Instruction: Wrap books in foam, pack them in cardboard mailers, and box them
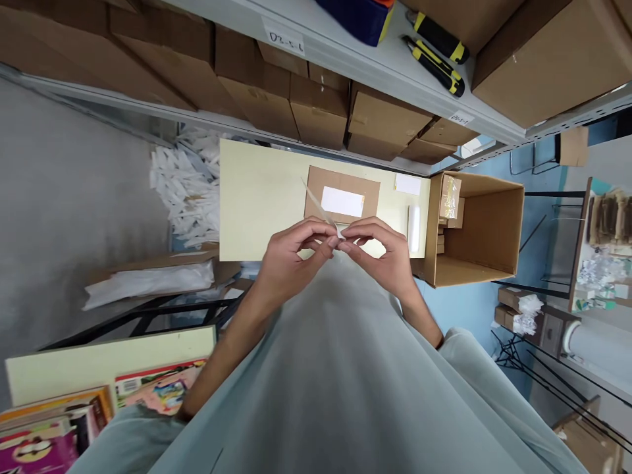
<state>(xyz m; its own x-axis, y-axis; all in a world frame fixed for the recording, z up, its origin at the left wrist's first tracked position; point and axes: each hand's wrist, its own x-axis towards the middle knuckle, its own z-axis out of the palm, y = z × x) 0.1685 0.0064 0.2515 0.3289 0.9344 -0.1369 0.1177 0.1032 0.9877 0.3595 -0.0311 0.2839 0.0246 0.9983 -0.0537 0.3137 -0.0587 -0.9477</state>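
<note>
My left hand [296, 260] and my right hand [385, 253] meet close to my body, thumbs and fingertips pinched together. Between them is a thin whitish strip [318, 203], whose free end sticks up to the left; its kind is not clear. Just beyond my hands, a flat brown cardboard parcel [316, 176] lies on the pale yellow table [261, 204]. A white label [343, 201] is on top of the parcel, partly bordered by orange at one end.
Right of the parcel lie a white slip [407, 183] and a white rolled or folded item [413, 230]. An open carton [486, 230] with small boxes stands at the table's right end. A shelf [365, 59] with cutters [437, 66] overhangs the back. Crumpled white paper [185, 191] is heaped left.
</note>
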